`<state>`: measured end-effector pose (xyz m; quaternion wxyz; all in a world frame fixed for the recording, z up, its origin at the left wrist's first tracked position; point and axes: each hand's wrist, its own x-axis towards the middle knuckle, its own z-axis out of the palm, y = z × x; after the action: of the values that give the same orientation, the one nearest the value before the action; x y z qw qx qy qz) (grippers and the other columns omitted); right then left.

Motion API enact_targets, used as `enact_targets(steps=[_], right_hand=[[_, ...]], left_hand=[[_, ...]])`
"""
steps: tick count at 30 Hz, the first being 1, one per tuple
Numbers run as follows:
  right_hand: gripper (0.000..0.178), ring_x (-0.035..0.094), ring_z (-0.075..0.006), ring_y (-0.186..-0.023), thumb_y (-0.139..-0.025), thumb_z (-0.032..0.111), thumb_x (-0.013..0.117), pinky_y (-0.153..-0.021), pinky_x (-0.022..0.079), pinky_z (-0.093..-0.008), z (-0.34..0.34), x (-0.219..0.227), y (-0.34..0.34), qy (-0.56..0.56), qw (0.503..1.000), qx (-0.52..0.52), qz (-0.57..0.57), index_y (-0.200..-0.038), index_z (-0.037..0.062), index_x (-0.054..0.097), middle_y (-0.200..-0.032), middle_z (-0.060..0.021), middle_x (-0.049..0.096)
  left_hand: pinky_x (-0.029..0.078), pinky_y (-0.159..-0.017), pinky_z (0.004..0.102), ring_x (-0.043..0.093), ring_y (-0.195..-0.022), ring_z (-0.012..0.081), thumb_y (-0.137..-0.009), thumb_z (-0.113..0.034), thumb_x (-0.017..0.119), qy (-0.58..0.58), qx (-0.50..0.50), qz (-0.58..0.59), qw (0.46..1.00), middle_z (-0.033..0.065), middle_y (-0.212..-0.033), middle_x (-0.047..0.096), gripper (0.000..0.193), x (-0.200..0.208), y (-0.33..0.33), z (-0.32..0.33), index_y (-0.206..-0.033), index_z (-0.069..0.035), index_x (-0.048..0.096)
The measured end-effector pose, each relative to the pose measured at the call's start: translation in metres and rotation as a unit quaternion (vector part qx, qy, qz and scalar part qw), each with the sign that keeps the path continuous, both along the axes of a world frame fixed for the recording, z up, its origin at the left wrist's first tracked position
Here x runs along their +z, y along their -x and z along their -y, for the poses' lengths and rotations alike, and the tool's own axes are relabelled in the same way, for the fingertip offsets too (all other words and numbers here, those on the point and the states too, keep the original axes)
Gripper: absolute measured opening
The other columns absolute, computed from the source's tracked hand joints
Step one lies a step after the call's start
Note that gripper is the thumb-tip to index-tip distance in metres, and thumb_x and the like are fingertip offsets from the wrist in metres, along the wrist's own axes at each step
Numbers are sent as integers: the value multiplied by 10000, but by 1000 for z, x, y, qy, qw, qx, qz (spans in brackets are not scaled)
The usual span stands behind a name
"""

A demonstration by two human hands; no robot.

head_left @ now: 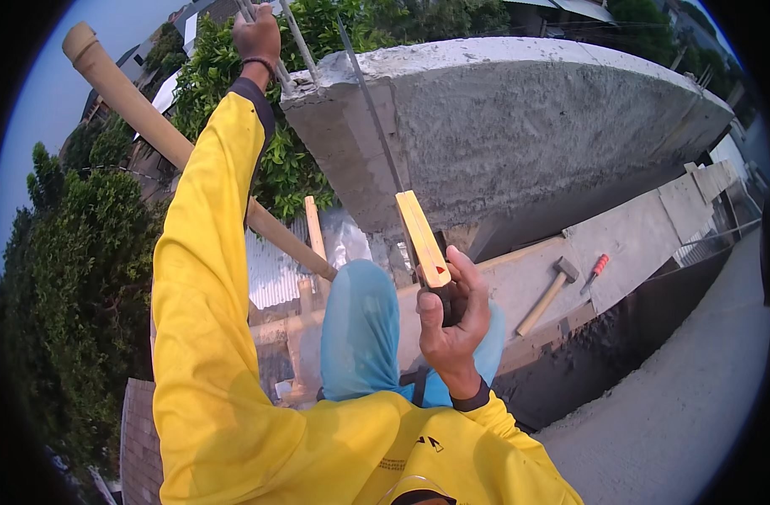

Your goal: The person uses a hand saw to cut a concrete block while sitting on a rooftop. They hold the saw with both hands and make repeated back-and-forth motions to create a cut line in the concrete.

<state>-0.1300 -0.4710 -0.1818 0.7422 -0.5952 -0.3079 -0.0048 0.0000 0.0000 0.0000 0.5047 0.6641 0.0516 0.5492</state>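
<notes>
At height beside the concrete wall [520, 126] | left hand [257, 38] fingers wrapped tight round a rebar stub [277, 67] overhead | right hand [452, 316] fingers closed on yellow tape measure [423, 240], blade running up the wall face | risk: one-hand hold slips or tape drops off the edge; hammer [549, 295] loose on ledge [629, 227] could get kicked off
</notes>
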Motion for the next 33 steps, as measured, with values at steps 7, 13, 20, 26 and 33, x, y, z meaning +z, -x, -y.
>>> enact_targets(steps=[7, 13, 20, 26, 33], right_hand=[[535, 674, -180, -963, -1013, 142, 663, -838, 547, -292, 2, 4, 6, -54, 998, 23, 4, -1474, -52, 474, -1226, -184, 673], [529, 670, -171, -941, -1020, 148, 669, -838, 543, -292, 0, -1, 9, -43, 999, 3, -12, -1484, -45, 504, -1204, -170, 687], [536, 682, -232, -1143, -1033, 229, 680, -960, 541, -330, 4, -12, 12, -3, 999, -39, -2, -1478, -26, 525, -1378, -190, 649], [610, 655, -107, -900, -1049, 323, 669, -755, 531, -238, -2, -12, 7, 16, 996, -66, 50, -1528, 14, 453, -1196, -143, 703], [544, 691, -237, -1156, -1042, 271, 671, -957, 551, -329, -1, -1, 12, -1, 1000, -28, -8, -1480, -17, 524, -1369, -185, 663]], left_hand=[[504, -583, 317, 623, -644, 144, -963, -251, 700, -16, -12, 2, 1000, 24, -780, 656, 196, 1, 1, 0, -991, -61, 663], [496, -577, 315, 613, -626, 138, -961, -251, 702, -76, 179, -18, 981, 21, -767, 650, 187, 1, -23, -25, -958, -66, 673], [495, -580, 316, 610, -626, 135, -962, -254, 701, -74, 147, -14, 986, 19, -763, 647, 190, -8, -18, -14, -959, -66, 672], [494, -583, 317, 607, -626, 133, -962, -257, 700, -66, 128, -14, 989, 16, -760, 644, 193, -5, -14, -6, -960, -66, 672], [493, -586, 318, 604, -626, 130, -963, -261, 699, -61, 101, -14, 993, 13, -757, 641, 196, -3, -9, -2, -961, -67, 672]])
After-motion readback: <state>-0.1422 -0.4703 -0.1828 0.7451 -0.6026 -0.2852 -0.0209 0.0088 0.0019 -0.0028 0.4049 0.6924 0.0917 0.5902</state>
